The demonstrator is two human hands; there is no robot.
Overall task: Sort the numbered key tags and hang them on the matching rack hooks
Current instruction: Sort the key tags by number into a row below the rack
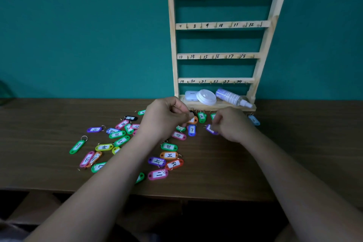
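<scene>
Left grip (pixel 165 118): fingers curled, tips at the orange tag (pixel 194 120) just in front of the rack (pixel 173 45). I cannot tell whether it is actually held.
Right grip (pixel 229 124): narrow, pinching the purple tag (pixel 210 129) low over the surface (pixel 304 133).
Loose key tags (pixel 117 134) lie scattered on the surface, mostly left of and nearer than my hands.
The rack stands at the far edge against the wall, rails numbered 1 to 24. A spray bottle (pixel 231 96) lies on its bottom shelf.

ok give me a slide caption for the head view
Right hand pinches a purple tag, left hand among key tags scattered before the numbered rack
</scene>
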